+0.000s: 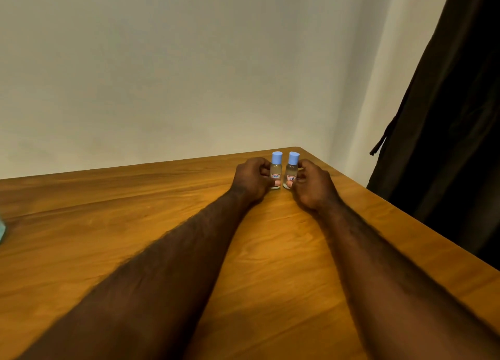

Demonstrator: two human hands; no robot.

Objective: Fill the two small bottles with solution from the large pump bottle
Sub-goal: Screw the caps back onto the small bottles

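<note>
On the wooden bench, near its far right corner, the left hand curls its fingers round the left small bottle, upright and blue-capped, just beside the matching right small bottle, which the right hand grips likewise.

Desk: wooden top, warm brown with a streaked grain, its far right corner rounded. The back edge meets a plain off-white wall with no marks legible; a paler strip of wall runs down the right side. Dark brown curtain hangs beyond the desk's right edge, top to bottom of view. A short dark strap dangles from its inner edge.
</note>
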